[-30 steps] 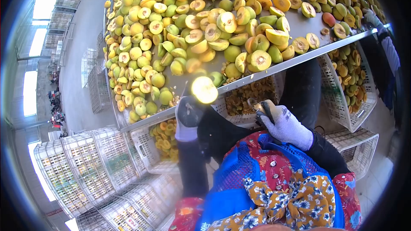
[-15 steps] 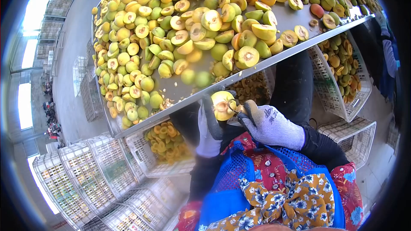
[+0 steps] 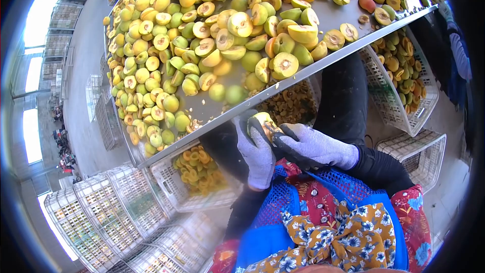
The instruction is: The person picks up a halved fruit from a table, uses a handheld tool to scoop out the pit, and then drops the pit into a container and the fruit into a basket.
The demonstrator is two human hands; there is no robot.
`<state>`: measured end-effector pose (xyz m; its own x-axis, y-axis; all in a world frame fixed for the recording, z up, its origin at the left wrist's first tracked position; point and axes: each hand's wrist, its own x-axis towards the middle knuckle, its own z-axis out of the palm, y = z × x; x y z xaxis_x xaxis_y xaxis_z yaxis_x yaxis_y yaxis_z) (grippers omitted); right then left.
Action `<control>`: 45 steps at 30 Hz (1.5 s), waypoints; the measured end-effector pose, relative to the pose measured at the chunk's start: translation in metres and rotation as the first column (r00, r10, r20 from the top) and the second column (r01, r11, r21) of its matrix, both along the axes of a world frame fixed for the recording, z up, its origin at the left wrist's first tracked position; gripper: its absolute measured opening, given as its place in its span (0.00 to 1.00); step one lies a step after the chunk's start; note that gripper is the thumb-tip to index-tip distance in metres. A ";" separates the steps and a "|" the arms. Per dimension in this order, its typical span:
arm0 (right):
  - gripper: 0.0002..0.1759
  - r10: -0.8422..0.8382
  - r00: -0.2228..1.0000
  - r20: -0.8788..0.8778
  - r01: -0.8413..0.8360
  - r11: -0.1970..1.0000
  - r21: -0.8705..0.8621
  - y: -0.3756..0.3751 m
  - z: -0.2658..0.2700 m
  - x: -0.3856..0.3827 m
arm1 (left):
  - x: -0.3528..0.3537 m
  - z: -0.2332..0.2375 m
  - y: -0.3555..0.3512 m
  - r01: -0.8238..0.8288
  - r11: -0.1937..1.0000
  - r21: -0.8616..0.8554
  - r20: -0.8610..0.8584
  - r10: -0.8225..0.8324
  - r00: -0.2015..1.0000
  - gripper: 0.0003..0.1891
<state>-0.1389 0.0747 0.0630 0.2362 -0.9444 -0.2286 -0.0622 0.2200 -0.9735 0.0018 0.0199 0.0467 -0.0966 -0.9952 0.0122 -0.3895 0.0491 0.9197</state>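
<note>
My left hand (image 3: 256, 147), in a lavender and dark grey glove, is closed round a halved fruit (image 3: 263, 120) just below the table's front edge. Against the fruit's cut face is my right hand (image 3: 316, 145), gloved alike, its fingers closed; whatever tool they grip is mostly hidden between the hands. Behind them, many green-yellow fruit halves (image 3: 202, 45) lie on the metal table (image 3: 194, 103), some with their pits showing. A container of small brown pieces (image 3: 290, 103) stands under the edge, beyond my hands.
White crates of cut fruit stand below the edge, one at left (image 3: 169, 182), another at right (image 3: 386, 91). An empty-looking crate (image 3: 429, 159) is lower right. Stacked crates (image 3: 101, 212) fill the lower left. Another person's sleeve (image 3: 458, 55) shows at far right.
My left hand has turned and wrapped further over the fruit. My right hand has moved in close against it, hiding more of the cut face. The view has shifted slightly.
</note>
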 end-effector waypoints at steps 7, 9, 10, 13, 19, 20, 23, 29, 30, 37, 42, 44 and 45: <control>0.20 -0.084 0.876 0.476 -0.109 0.925 0.363 0.005 0.007 -0.010 | -0.005 -0.009 0.008 0.100 0.990 -0.094 -0.061 -0.106 0.992 0.14; 0.20 -0.248 0.588 0.770 -0.273 0.835 0.478 0.009 -0.002 -0.015 | -0.001 -0.013 0.007 0.135 0.991 -0.008 -0.247 -0.133 0.960 0.15; 0.20 -0.422 0.342 0.839 -0.432 0.723 0.540 0.009 -0.007 -0.015 | 0.003 -0.015 0.003 0.205 0.977 0.062 -0.294 -0.178 0.939 0.16; 0.21 -0.546 0.023 0.837 -0.617 0.651 0.442 0.016 -0.028 -0.009 | 0.007 -0.014 -0.003 0.379 0.911 0.163 -0.420 -0.283 0.862 0.20; 0.21 -0.541 0.108 0.834 -0.549 0.667 0.504 0.021 -0.025 -0.011 | 0.005 -0.026 -0.005 0.435 0.896 0.085 -0.441 -0.358 0.823 0.23; 0.21 -0.554 -0.024 0.832 -0.611 0.667 0.426 0.022 -0.029 -0.010 | 0.005 -0.029 -0.006 0.440 0.895 0.076 -0.439 -0.366 0.821 0.24; 0.20 -0.570 -0.262 0.778 -0.690 0.675 0.262 0.024 -0.043 -0.006 | 0.005 -0.035 -0.004 0.473 0.878 0.072 -0.510 -0.375 0.774 0.25; 0.20 -0.580 -0.249 0.775 -0.664 0.685 0.299 0.027 -0.049 -0.005 | -0.002 -0.030 -0.006 0.495 0.865 0.085 -0.512 -0.389 0.766 0.26; 0.20 -0.551 -0.268 0.790 -0.664 0.700 0.263 0.028 -0.056 -0.004 | -0.001 -0.034 -0.004 0.493 0.869 0.052 -0.490 -0.408 0.770 0.26; 0.21 -0.532 -0.026 0.846 -0.467 0.755 0.461 0.024 -0.035 -0.006 | -0.013 -0.039 -0.004 0.400 0.886 0.234 -0.624 -0.179 0.761 0.22; 0.23 -0.600 -0.284 0.748 -0.630 0.705 0.326 0.019 -0.042 -0.008 | -0.008 -0.044 -0.009 0.412 0.882 0.230 -0.601 -0.204 0.773 0.22; 0.22 -0.492 -0.234 0.838 -0.595 0.755 0.277 0.023 -0.047 -0.008 | -0.006 -0.043 -0.009 0.482 0.825 0.294 -0.660 -0.190 0.727 0.22; 0.22 -0.424 -0.184 0.887 -0.565 0.784 0.258 0.022 -0.034 -0.010 | -0.004 -0.045 -0.007 0.505 0.789 0.349 -0.694 -0.144 0.705 0.22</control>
